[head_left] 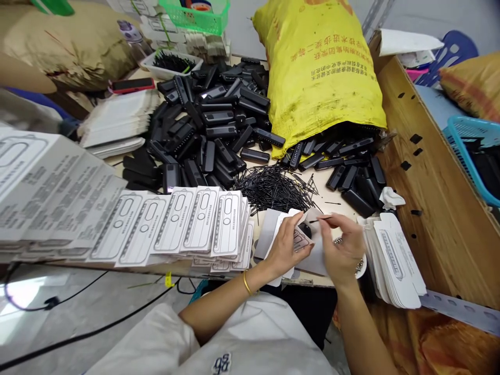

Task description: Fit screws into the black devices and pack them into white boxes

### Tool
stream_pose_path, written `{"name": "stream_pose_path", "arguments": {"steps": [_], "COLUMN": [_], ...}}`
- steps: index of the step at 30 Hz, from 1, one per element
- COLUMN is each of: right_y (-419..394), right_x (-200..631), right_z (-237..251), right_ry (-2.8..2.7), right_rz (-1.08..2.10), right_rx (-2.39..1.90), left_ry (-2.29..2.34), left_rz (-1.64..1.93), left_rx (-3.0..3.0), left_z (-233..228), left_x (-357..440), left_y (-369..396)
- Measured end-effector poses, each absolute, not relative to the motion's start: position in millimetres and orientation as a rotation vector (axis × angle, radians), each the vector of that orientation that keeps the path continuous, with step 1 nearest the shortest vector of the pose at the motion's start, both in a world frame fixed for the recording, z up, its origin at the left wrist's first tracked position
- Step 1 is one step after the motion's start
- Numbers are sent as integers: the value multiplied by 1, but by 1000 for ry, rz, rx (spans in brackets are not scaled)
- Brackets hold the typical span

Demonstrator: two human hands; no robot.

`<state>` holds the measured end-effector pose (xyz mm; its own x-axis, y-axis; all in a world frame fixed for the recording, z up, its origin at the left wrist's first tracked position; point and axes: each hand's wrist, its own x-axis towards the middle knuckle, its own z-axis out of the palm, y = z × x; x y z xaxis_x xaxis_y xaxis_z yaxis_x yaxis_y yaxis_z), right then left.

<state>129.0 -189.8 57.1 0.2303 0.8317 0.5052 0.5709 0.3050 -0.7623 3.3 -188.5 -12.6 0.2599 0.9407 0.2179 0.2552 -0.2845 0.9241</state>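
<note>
My left hand is closed around a small white printed carton, its end flaps open and something dark inside. Between the pinched fingers of my right hand is a thin black stick, close to the carton's mouth. Beneath both hands lie flat white and grey cartons. Just beyond them is a heap of similar thin black sticks. Black oblong plastic devices are piled farther back, and more spill from a yellow woven sack.
Rows of printed cartons line the table's front left. A stack of flat cartons leans at the right beside a wooden board. A white tray and a red-edged phone are at the back left. Another person's arm shows there.
</note>
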Motion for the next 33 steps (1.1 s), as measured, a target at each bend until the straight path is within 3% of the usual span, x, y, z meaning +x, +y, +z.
{"name": "stream_pose_path", "arguments": {"steps": [5, 11, 16, 26, 30, 33], "right_y": [-190, -191, -203, -212, -213, -212], "right_x": [136, 137, 109, 116, 113, 123], "right_z": [43, 15, 0, -8, -13, -6], "right_ry": [-1554, -1259, -1377, -1543, -1521, -1354], "right_rz": [259, 853, 362, 147, 269, 531], "right_rx": [-1458, -1471, -1414, -1264, -1257, -1221], "left_ry": [1100, 997, 962, 1052, 1122, 1188], "left_rz": [1133, 1104, 1019, 929, 926, 870], "left_rx": [1736, 1797, 1736, 1800, 1735, 1769], "left_z": [-16, -18, -16, -13, -7, 31], "left_x": [1, 4, 5, 9, 14, 9], "left_y": [-191, -190, -184, -186, -182, -188]}}
